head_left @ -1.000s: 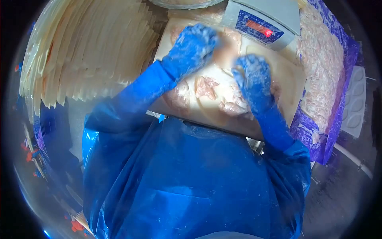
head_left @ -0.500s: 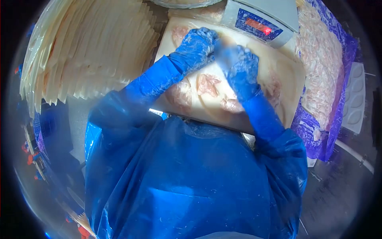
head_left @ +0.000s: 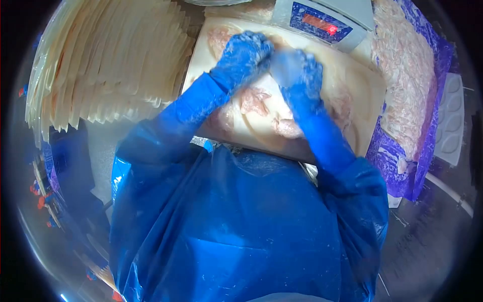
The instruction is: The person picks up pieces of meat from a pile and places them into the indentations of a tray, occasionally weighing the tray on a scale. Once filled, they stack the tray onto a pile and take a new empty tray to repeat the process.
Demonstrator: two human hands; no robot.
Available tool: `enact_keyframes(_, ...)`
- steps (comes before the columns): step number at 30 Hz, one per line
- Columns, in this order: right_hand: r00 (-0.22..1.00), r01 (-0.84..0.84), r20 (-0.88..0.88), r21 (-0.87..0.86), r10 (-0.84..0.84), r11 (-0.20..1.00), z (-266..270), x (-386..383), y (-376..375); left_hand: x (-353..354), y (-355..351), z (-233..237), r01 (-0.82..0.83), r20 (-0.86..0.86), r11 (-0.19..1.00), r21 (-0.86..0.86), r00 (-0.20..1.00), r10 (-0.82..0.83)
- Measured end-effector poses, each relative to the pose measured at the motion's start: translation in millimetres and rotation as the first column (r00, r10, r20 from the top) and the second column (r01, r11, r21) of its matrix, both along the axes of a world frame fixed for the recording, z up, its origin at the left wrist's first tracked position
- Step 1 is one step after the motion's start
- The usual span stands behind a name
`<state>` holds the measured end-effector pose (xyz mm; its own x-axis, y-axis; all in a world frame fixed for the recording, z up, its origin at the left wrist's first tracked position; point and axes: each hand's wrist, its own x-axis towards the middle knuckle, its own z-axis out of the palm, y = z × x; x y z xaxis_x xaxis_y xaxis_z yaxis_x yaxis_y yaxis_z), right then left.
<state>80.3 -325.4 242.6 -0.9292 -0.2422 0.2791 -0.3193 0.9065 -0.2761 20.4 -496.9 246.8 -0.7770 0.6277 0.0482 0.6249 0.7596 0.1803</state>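
Both my hands wear blue gloves smeared with white residue. My left hand (head_left: 245,52) and my right hand (head_left: 301,74) meet, fingers curled, over the far middle of a cream moulded tray (head_left: 365,95) with oval hollows. Whatever lies between the fingers is hidden and the right hand is blurred. Raw pale pink meat pieces lie in the tray: one (head_left: 254,100) just below my hands, one (head_left: 288,128) nearer me, and one (head_left: 219,38) by my left hand's far side.
A grey scale (head_left: 322,20) with a red display stands just beyond the tray. A purple bag of raw meat (head_left: 405,75) lies at the right, with a white moulded tray (head_left: 450,126) beside it. A fanned stack of empty cream trays (head_left: 110,60) fills the left.
My right hand has moved up and left from the tray's near right part to meet my left hand. The left hand stayed almost in place.
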Motion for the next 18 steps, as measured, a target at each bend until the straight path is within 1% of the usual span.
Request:
enact_keyframes(1,0.995,0.056,0.072,0.153,-0.067,0.987,9.3,-8.6,-2.1,-9.4,-1.3,-2.6,-0.035,0.083,0.998,0.060,0.996,0.030)
enact_keyframes(2,0.981,0.093,0.133,0.307,-0.139,0.947,14.3,-11.4,-2.4,-5.3,-7.2,-10.6,-0.033,0.085,0.998,0.054,0.996,0.029)
enact_keyframes(3,0.994,0.111,-0.043,0.476,-0.103,0.872,-3.5,8.3,7.9,-1.5,-16.8,-23.7,0.082,-0.106,0.990,0.113,0.992,-0.070)
enact_keyframes(4,0.973,0.186,-0.226,0.615,-0.056,0.767,-21.5,28.0,18.3,-0.9,-25.3,-29.4,0.207,-0.300,0.967,0.150,0.941,-0.155)
enact_keyframes(5,0.998,-0.058,0.046,0.404,0.043,0.913,-7.6,40.7,31.2,10.2,-32.5,-23.5,0.198,-0.195,0.968,0.152,0.967,-0.167)
enact_keyframes(6,0.938,-0.247,0.277,0.108,0.209,0.963,0.1,48.3,41.5,15.3,-30.8,-19.4,0.198,-0.199,0.968,0.153,0.966,-0.166)
enact_keyframes(7,0.957,-0.263,0.185,0.227,0.224,0.938,-1.0,54.2,47.6,21.7,-29.2,-16.1,0.134,-0.243,0.984,0.120,0.965,-0.101)
enact_keyframes(8,0.955,-0.267,0.193,0.224,0.226,0.937,-6.2,58.7,45.9,27.5,-27.9,-12.7,0.065,-0.284,0.994,0.090,0.958,-0.037)
enact_keyframes(9,0.973,-0.227,0.096,0.252,0.210,0.941,-12.4,61.0,42.4,28.2,-9.2,-2.9,0.028,-0.252,0.978,0.206,0.967,0.025)
enact_keyframes(10,0.981,-0.181,-0.013,0.276,0.192,0.944,-14.5,60.4,41.3,28.0,6.6,-11.8,0.027,-0.257,0.978,0.206,0.966,0.028)
enact_keyframes(11,0.935,-0.350,0.000,0.157,0.355,0.923,-11.9,62.5,46.2,24.5,20.9,-27.4,0.085,-0.264,0.977,0.194,0.964,-0.032)
enact_keyframes(12,0.936,-0.348,-0.004,0.159,0.353,0.924,-3.1,69.4,55.0,19.5,29.2,-36.1,0.142,-0.269,0.973,0.184,0.959,-0.089)
enact_keyframes(13,0.970,-0.243,-0.019,0.043,0.244,0.969,11.3,78.4,68.4,12.5,29.7,-32.3,0.119,-0.265,0.988,0.097,0.960,-0.090)
enact_keyframes(14,0.993,-0.120,-0.020,-0.074,0.118,0.990,23.8,83.7,83.8,7.2,28.2,-33.2,0.072,-0.240,0.993,0.098,0.970,-0.047)
enact_keyframes(15,1.000,0.012,-0.012,-0.362,-0.017,0.932,32.8,84.4,101.1,12.1,34.0,-29.7,-0.004,-0.208,0.984,0.180,0.977,0.042)
enact_keyframes(16,1.000,0.020,-0.011,-0.356,-0.025,0.934,32.2,86.2,115.3,18.4,41.4,-25.7,-0.084,-0.171,0.963,0.257,0.977,0.131)
enact_keyframes(17,0.981,0.182,-0.011,-0.271,-0.192,0.945,29.5,89.1,127.4,25.7,53.6,-22.4,-0.001,-0.190,0.961,0.275,0.980,0.056)
enact_keyframes(18,0.935,0.343,-0.020,-0.188,-0.353,0.920,24.6,93.5,135.4,35.6,64.5,-20.3,0.081,-0.207,0.954,0.288,0.978,-0.021)
